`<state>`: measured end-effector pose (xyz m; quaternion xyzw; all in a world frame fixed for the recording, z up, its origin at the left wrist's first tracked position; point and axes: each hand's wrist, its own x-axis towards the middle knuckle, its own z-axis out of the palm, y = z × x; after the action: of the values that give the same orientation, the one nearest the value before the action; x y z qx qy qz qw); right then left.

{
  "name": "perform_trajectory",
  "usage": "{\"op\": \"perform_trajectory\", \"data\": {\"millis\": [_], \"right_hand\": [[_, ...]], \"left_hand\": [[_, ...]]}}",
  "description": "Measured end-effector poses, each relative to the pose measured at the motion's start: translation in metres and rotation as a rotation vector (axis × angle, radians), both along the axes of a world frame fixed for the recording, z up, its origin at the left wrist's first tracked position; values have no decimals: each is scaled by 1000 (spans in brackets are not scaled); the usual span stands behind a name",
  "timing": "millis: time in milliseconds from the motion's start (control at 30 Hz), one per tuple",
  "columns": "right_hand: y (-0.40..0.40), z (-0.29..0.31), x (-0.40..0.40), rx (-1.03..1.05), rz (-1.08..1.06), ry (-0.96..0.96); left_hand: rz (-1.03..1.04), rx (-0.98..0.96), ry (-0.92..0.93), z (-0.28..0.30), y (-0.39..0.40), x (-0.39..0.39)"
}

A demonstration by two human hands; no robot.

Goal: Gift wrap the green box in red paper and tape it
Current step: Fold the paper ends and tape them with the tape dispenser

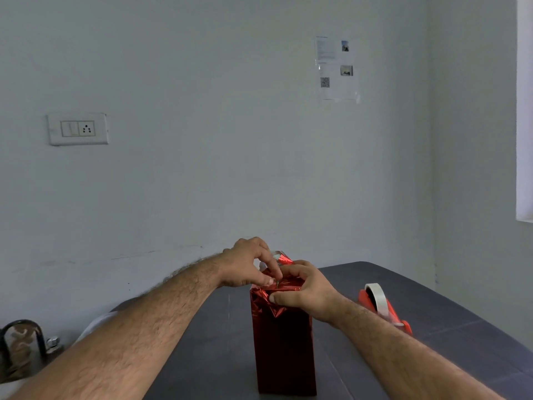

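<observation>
Red paper [284,342] upright, top folds under both hands' grip

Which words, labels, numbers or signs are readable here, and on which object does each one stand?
No text is readable.
White printed sheet taped on the wall: text lines and a QR code, too small and blurred.
White wall switch plate: no marking visible.
Red foil-wrapped box and red tape dispenser: no lettering visible.

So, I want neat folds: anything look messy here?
Yes: the red paper is crumpled and bunched at the top of the upright box, where the left hand and right hand pinch it; lower sides look smooth.
</observation>
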<state>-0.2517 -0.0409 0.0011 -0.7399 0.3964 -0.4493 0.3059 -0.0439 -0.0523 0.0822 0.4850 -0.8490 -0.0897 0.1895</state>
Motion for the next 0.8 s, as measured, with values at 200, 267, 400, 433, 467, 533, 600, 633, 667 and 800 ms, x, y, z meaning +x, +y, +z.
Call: {"op": "perform_trajectory", "data": {"millis": [200,267,400,433,467,533,600,633,667,800], "right_hand": [[5,2,0,12,7,-33],[5,2,0,18,8,-47],[2,2,-1,36,-8,-56],[3,2,0,48,-8,-62],[2,3,-1,55,3,-72],[4,3,-2,41,25,-109],[4,3,-5,13,20,-126],[4,2,-5,-2,10,-121],[2,1,-5,-14,-1,-110],[2,1,-1,-35,-23,-72]], "left_hand": [[-83,71,60,-10,4,6],[-85,92,53,-13,5,7],[-112,129,116,-23,7,7],[-132,147,199,-24,8,8],[-146,157,302,-26,11,10],[-143,127,514,-31,17,15],[-87,33,626,-40,21,21],[-59,-9,643,-46,21,25],[-38,-37,649,-52,21,27],[-10,-110,627,-64,22,33]]}}
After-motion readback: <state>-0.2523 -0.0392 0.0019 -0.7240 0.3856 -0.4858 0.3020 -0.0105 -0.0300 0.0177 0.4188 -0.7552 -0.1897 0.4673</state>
